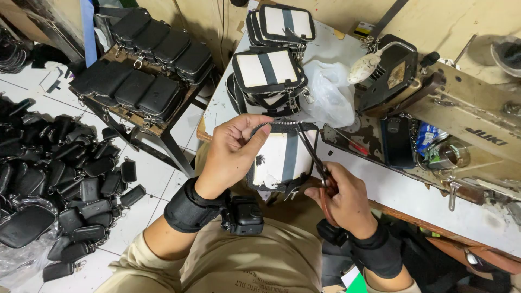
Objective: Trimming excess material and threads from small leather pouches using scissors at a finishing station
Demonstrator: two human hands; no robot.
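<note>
The black-and-white pouch point(282, 157) hangs over the table point(412, 195) edge, its zipper top pinched in the left hand point(233, 154) grip. The right hand point(344, 198) grip closes on scissors point(315, 157), blades at the zipper. The pouch's lower edge is hidden. Both wrists bend inward.

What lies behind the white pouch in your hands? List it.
Behind the white pouch stands a stack of matching pouches, with a white plastic bag beside it. The table directly beneath the held pouch is covered.
</note>
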